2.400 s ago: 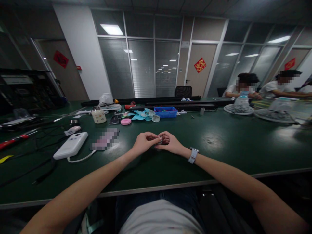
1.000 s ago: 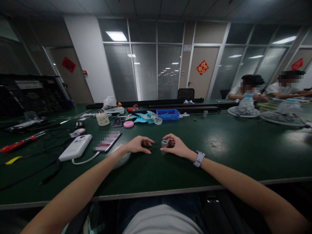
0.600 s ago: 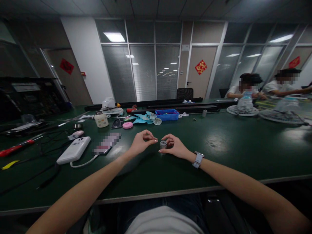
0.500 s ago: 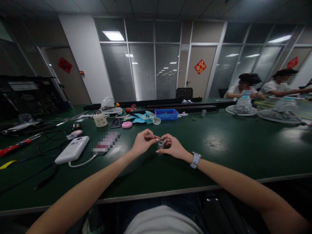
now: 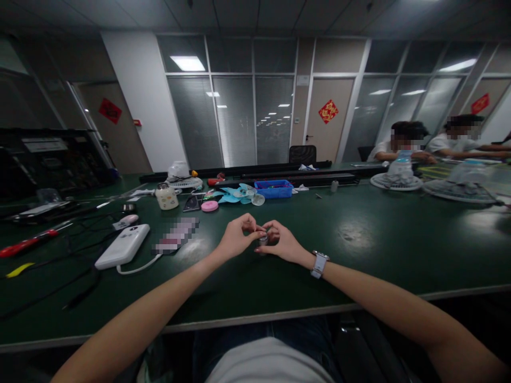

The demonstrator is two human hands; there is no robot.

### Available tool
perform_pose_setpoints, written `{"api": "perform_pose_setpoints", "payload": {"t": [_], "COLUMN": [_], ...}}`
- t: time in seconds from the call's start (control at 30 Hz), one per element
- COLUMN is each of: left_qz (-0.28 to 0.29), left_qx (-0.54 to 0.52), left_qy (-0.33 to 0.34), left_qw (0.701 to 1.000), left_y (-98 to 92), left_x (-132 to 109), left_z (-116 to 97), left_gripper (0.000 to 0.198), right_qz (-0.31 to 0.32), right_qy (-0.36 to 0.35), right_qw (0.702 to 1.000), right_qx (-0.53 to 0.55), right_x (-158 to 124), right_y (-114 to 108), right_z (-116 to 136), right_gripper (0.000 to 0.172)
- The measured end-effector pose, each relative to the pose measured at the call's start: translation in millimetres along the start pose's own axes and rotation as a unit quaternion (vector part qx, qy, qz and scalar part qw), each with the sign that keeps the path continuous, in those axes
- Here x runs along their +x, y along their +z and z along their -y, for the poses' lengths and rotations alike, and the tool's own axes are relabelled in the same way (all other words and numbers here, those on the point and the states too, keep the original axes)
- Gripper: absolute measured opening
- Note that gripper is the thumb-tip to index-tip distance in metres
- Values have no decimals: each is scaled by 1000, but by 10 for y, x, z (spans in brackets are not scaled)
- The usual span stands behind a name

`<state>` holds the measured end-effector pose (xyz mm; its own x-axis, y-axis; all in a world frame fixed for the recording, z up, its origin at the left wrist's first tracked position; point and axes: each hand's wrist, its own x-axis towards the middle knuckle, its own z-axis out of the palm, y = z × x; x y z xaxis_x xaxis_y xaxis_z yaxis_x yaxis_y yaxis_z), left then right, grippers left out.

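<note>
A small grey metal cylinder [image 5: 263, 241] stands upright on the green table, in front of my body. My right hand [image 5: 285, 242] curls around it from the right, thumb low on the near side and fingers behind. From the left, my left hand [image 5: 238, 237] reaches over with thumb and forefinger pinched at the cylinder's top. Whatever lies between those fingertips is too small to make out. The fingers hide much of the cylinder's upper end.
Left of my hands lie a phone [image 5: 176, 235] and a white power bank [image 5: 123, 247] with a cable. Further back are a cream bottle [image 5: 166, 197], pink lid [image 5: 209, 206], blue fan blades [image 5: 235, 194] and a blue tray [image 5: 273, 189]. Two people sit far right, near fan parts [image 5: 396, 181].
My left fingertips have come down and right onto the cylinder's top, covering the opening that showed before. My right hand stays around the cylinder. The view has tilted slightly.
</note>
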<state>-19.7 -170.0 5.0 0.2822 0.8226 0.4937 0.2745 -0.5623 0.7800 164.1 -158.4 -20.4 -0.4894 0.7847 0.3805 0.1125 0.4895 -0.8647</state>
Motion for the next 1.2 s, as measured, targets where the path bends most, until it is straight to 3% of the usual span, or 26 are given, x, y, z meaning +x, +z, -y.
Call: {"api": "perform_pose_setpoints", "payload": {"t": [0.2,0.47,0.7,0.83,0.9,1.07,1.2], "left_qz": [24,96,-26,-52,-35,69,44], "left_qx": [32,-6,19,24,17,-38,-26], "left_qy": [5,7,-32,-23,-12,-3,-12], "left_qw": [999,995,999,998,999,997,999], "left_y": [6,-73,61,120,94,-26,-10], "left_x": [-9,11,21,5,-2,-9,-2], "left_z": [3,-26,46,86,81,55,54], "left_gripper": [25,27,41,40,41,40,42], "right_qz": [9,8,7,5,1,5,3], "right_qy": [4,-3,12,9,7,-5,-8], "right_qw": [1000,1000,1000,1000,1000,1000,1000], "right_qx": [10,23,16,16,15,8,9], "right_x": [-7,-4,-5,-2,-3,-15,-11], "right_y": [4,9,7,12,10,-8,-4], "right_z": [8,-26,-8,-7,-10,-13,-41], "right_gripper": [60,60,63,62,62,63,63]}}
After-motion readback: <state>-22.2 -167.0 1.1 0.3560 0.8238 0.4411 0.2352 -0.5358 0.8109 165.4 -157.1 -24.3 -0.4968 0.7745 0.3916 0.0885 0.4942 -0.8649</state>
